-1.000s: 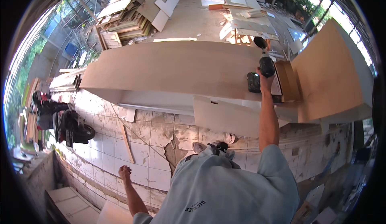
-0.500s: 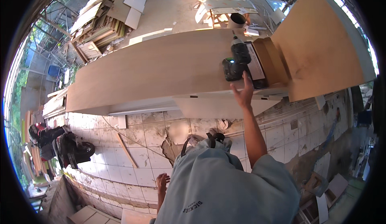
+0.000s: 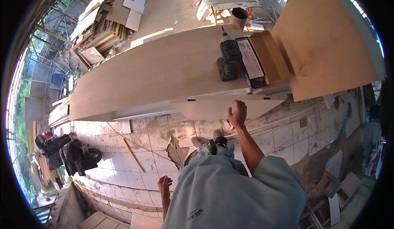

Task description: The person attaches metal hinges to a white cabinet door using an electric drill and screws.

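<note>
A dark cordless drill (image 3: pixel 230 53) with a bit pointing to the far side rests on the long wooden cabinet (image 3: pixel 160 69). Beside it lies an opened cardboard box (image 3: pixel 276 58) with a white label (image 3: pixel 249 59) next to it. My right hand (image 3: pixel 238 115) is empty, its fingers loosely bent and apart, over the white panel (image 3: pixel 201 107) on the cabinet's near side; whether it touches the panel I cannot tell. Low beside my body, my left hand (image 3: pixel 165 183) holds nothing, with fingers slightly spread, above the tiled floor.
A tall curved wooden panel (image 3: pixel 328 48) rises at the cabinet's right end. Stacked boards (image 3: pixel 100 25) lie far left, and a motorcycle (image 3: pixel 78 155) stands at left. A loose wooden strip (image 3: pixel 133 155) and broken tiles (image 3: pixel 177 149) are on the floor. A dark bucket (image 3: pixel 239 16) stands beyond the cabinet.
My right hand has let go of the drill and drawn back toward me, down over the white panel. The drill now stands free on the cabinet. My left hand has hardly moved.
</note>
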The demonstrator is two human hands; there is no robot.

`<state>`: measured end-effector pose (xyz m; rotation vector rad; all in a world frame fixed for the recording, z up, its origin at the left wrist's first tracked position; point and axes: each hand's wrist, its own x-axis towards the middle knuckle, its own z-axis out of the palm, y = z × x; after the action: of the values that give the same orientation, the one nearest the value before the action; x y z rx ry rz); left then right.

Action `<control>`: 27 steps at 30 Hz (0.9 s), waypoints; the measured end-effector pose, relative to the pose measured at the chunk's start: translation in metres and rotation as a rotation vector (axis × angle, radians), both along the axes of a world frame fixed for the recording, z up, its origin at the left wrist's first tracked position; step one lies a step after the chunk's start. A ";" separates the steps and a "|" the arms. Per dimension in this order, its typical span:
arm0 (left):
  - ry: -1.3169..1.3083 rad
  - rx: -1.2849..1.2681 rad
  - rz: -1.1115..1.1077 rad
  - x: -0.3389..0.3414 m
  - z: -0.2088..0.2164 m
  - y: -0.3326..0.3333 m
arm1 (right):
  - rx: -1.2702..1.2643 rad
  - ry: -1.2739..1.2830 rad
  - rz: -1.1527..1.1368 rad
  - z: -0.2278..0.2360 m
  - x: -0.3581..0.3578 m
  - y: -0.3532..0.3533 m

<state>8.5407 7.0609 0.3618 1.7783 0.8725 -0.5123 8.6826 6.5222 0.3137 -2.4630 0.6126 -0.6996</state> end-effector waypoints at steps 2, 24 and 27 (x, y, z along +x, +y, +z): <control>-0.007 -0.011 -0.069 0.002 0.008 -0.012 | -0.045 0.160 0.091 -0.008 0.000 -0.008; 0.216 0.064 -0.231 -0.052 0.020 -0.049 | -0.221 0.468 0.359 -0.042 -0.011 -0.037; -0.047 0.022 -0.363 -0.060 0.005 -0.046 | -0.178 0.516 0.359 -0.037 -0.020 -0.041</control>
<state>8.4806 7.0153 0.3672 1.9721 0.5236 -0.6916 8.6626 6.4809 0.2769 -2.8320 0.2734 0.0307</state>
